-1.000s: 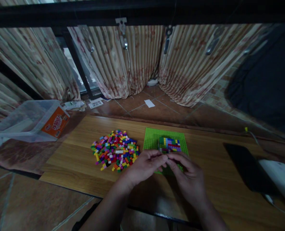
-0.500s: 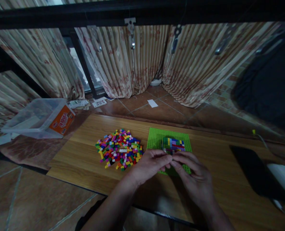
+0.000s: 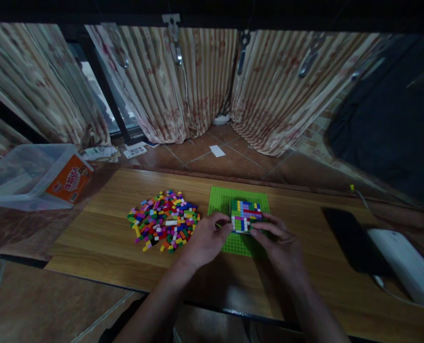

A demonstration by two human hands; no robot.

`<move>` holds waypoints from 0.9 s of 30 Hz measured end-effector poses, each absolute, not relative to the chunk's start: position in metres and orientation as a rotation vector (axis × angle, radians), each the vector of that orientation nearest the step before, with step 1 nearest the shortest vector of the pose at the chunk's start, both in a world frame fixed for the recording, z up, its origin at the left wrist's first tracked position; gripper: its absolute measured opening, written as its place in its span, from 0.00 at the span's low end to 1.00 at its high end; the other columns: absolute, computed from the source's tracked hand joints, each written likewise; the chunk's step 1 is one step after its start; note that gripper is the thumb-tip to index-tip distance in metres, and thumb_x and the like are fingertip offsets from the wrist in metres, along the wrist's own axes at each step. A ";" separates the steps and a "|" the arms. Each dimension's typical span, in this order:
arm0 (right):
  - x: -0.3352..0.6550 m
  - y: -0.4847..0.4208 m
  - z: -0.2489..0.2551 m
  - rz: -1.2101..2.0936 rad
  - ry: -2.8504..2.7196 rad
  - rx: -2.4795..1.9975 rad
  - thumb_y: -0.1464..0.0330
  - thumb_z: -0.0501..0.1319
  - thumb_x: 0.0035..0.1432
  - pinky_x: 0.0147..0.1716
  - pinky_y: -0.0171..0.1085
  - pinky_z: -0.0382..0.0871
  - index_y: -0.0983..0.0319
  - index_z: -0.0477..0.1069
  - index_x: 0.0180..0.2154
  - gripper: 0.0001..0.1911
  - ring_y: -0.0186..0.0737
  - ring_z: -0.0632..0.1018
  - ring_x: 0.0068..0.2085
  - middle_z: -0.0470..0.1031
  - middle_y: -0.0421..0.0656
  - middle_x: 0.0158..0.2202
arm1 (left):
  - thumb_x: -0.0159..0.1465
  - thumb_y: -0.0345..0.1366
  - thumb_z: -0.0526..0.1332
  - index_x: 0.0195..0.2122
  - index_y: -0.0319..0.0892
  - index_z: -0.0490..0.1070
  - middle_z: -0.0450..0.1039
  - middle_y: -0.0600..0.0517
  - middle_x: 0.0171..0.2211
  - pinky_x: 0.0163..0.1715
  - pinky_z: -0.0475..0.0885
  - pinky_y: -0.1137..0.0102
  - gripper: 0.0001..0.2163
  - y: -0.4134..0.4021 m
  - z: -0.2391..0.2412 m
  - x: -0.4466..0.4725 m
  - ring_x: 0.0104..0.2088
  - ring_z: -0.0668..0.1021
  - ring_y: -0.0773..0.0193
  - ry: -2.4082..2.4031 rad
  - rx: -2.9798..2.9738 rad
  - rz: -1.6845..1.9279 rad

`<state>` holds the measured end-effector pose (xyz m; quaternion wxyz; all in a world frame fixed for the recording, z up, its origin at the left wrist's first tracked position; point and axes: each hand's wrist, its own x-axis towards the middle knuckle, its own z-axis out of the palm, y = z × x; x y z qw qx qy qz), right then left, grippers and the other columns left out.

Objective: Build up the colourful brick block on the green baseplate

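Note:
A block of many-coloured toy bricks (image 3: 246, 212) stands on a green studded baseplate (image 3: 217, 196) on the wooden table. Curled at the block's front left corner, my left hand (image 3: 209, 237) has its thumb and fingers against its side. My right hand (image 3: 279, 240) is at the front right corner, thumb and forefinger pinched close together beside the block. Whatever sits between those fingertips is too small and dim to name. To the left of my left hand lies a wide pile of loose toy bricks (image 3: 165, 221).
A clear plastic bin (image 3: 29, 178) with an orange label stands beyond the table's left end. On the right lie a dark flat object (image 3: 353, 238) and a white device (image 3: 405, 267) with a cable. Papers (image 3: 135, 150) lie on the floor by the curtains (image 3: 204, 90).
My hands, earlier together with fingertips meeting in front of the block, have parted to its left and right front corners, uncovering more of it. The whole view has shifted slightly.

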<state>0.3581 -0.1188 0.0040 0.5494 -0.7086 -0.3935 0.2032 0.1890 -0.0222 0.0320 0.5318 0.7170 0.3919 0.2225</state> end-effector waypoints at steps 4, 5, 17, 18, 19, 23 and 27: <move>0.353 -0.114 -0.001 0.463 -0.889 -1.678 0.59 0.70 0.46 0.55 0.52 0.61 0.54 0.80 0.30 0.08 0.49 0.72 0.53 0.72 0.44 0.50 | 0.62 0.39 0.57 0.40 0.40 0.74 0.76 0.50 0.36 0.32 0.67 0.71 0.11 -0.025 0.034 0.191 0.31 0.74 0.66 0.920 1.759 0.491; 0.352 -0.113 -0.002 0.463 -0.880 -1.670 0.59 0.69 0.46 0.55 0.51 0.61 0.54 0.80 0.30 0.08 0.49 0.72 0.53 0.72 0.44 0.50 | 0.62 0.39 0.57 0.40 0.40 0.74 0.76 0.50 0.36 0.32 0.67 0.71 0.10 -0.025 0.034 0.190 0.31 0.75 0.66 0.920 1.764 0.487; 0.354 -0.112 -0.003 0.456 -0.835 -1.675 0.61 0.69 0.45 0.54 0.51 0.62 0.58 0.77 0.28 0.09 0.48 0.73 0.50 0.74 0.45 0.46 | 0.62 0.40 0.57 0.39 0.41 0.74 0.76 0.52 0.32 0.32 0.67 0.72 0.10 -0.024 0.032 0.189 0.31 0.75 0.65 0.904 1.751 0.485; 0.354 -0.112 -0.003 0.460 -0.840 -1.677 0.61 0.70 0.45 0.54 0.51 0.61 0.58 0.77 0.28 0.09 0.48 0.73 0.50 0.74 0.45 0.46 | 0.62 0.40 0.57 0.39 0.41 0.74 0.76 0.52 0.32 0.32 0.67 0.72 0.10 -0.024 0.032 0.189 0.31 0.75 0.65 0.904 1.754 0.484; 0.355 -0.112 -0.002 0.467 -0.849 -1.676 0.61 0.70 0.45 0.55 0.51 0.61 0.58 0.77 0.28 0.09 0.48 0.73 0.51 0.74 0.45 0.46 | 0.62 0.40 0.57 0.39 0.41 0.74 0.76 0.52 0.32 0.32 0.67 0.71 0.11 -0.024 0.032 0.189 0.31 0.75 0.65 0.903 1.759 0.484; 0.359 -0.115 -0.001 0.521 -0.870 -1.643 0.60 0.68 0.47 0.56 0.51 0.60 0.58 0.78 0.30 0.09 0.48 0.73 0.52 0.74 0.45 0.47 | 0.62 0.40 0.57 0.39 0.41 0.74 0.76 0.51 0.33 0.32 0.67 0.71 0.10 -0.024 0.034 0.189 0.32 0.75 0.65 0.911 1.778 0.483; 0.360 -0.115 -0.001 0.513 -0.851 -1.653 0.59 0.67 0.50 0.56 0.52 0.59 0.58 0.78 0.31 0.10 0.48 0.73 0.51 0.74 0.45 0.48 | 0.62 0.39 0.57 0.38 0.40 0.74 0.76 0.50 0.34 0.33 0.67 0.71 0.10 -0.024 0.036 0.189 0.32 0.75 0.65 0.913 1.774 0.477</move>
